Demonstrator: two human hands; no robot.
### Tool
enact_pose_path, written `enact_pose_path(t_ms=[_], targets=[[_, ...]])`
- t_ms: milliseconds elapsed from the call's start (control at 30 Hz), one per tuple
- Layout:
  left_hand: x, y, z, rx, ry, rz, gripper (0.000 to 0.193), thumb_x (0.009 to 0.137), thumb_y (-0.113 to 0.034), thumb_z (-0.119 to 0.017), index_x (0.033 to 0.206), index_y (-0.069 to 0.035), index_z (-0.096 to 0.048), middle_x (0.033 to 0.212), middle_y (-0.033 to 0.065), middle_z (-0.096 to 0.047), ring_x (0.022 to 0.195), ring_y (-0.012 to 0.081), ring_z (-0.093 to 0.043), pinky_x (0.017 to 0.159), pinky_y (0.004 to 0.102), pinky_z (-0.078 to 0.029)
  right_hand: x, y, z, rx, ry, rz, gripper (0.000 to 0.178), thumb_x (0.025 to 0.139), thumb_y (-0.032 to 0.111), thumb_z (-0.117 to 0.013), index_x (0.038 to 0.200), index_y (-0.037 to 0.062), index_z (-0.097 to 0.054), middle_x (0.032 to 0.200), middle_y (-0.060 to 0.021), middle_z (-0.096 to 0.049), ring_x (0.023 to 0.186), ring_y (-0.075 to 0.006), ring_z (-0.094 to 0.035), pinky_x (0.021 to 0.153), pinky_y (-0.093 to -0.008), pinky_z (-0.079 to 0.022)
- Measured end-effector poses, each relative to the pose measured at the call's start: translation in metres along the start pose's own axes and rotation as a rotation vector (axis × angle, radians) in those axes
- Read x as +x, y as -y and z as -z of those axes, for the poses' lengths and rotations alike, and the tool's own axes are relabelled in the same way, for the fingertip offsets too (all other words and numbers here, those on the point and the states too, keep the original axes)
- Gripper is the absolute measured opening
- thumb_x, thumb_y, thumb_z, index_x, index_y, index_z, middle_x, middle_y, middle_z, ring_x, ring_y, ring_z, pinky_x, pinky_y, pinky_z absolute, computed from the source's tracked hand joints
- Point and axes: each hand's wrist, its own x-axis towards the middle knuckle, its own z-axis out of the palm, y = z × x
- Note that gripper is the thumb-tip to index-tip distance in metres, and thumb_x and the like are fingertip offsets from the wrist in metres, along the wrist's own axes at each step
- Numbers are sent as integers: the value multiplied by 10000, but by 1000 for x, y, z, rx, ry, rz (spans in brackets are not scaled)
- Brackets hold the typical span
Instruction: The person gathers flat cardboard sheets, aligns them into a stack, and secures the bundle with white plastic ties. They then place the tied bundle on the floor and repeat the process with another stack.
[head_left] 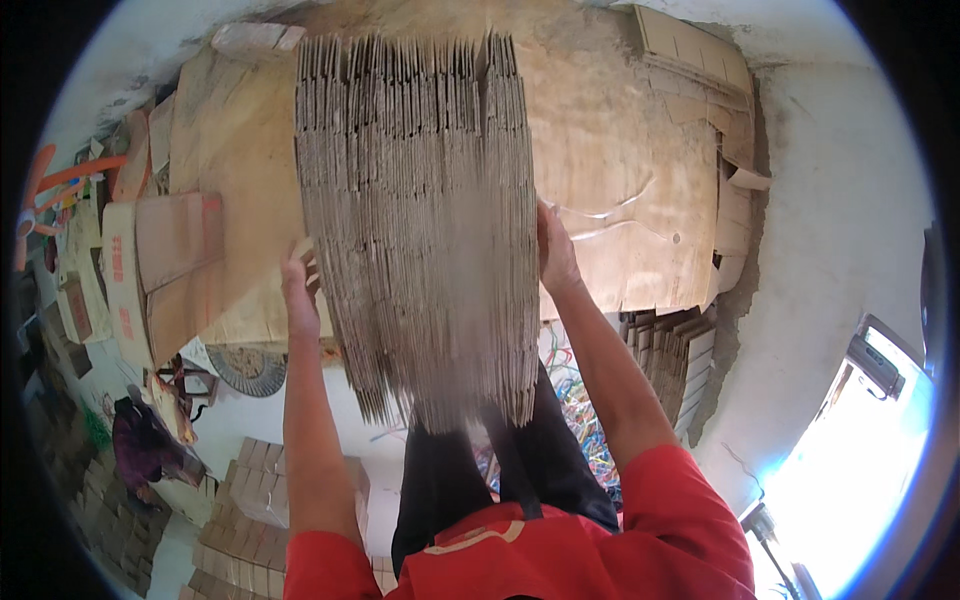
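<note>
A thick stack of flat cardboard pieces stands on edge in front of me. Its far end is over the wooden table, and its near end reaches past the table's front edge above my legs. My left hand is at the stack's left side, its fingers bent against the outermost pieces. On the opposite side, my right hand presses flat along the cardboard, with its fingertips partly hidden. The stack is squeezed between both hands. The lower middle of it looks blurred.
An open cardboard box is at the table's left end. Flattened cardboard lies at the far right corner. Below are bundled cardboard, colourful strands and stacked cartons. Another person is at the lower left.
</note>
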Motion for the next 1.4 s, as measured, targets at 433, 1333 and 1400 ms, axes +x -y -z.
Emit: enact_pose_path(t_ms=[433, 1333, 1400], targets=[[-14, 49, 26, -149, -123, 192, 547, 953, -413, -478, 1348, -37, -449, 1209, 125, -582, 993, 238, -636, 795, 368, -567, -17, -58, 25, -401, -123, 61, 368, 958, 332, -492, 1015, -10, -615, 848, -78, -660, 733, -178, -619, 648, -337, -521], [170, -91, -145, 111, 172, 162, 638, 888, -382, -651, 1369, -6, -469, 1258, 87, -587, 1123, 189, -567, 963, 328, -439, 167, 115, 3, -69, -33, -5, 613, 959, 469, -511, 1349, -3, -473, 1241, -100, -573, 1097, -207, -559, 950, -349, -459], [170, -90, -153, 160, 158, 141, 652, 870, -386, -671, 1358, 2, -479, 1235, 89, -597, 1093, 190, -579, 936, 329, -453, 166, 116, -10, -65, -71, -7, 578, 979, 466, -469, 1336, 12, -488, 1208, -91, -590, 1046, -188, -582, 907, -334, -485]])
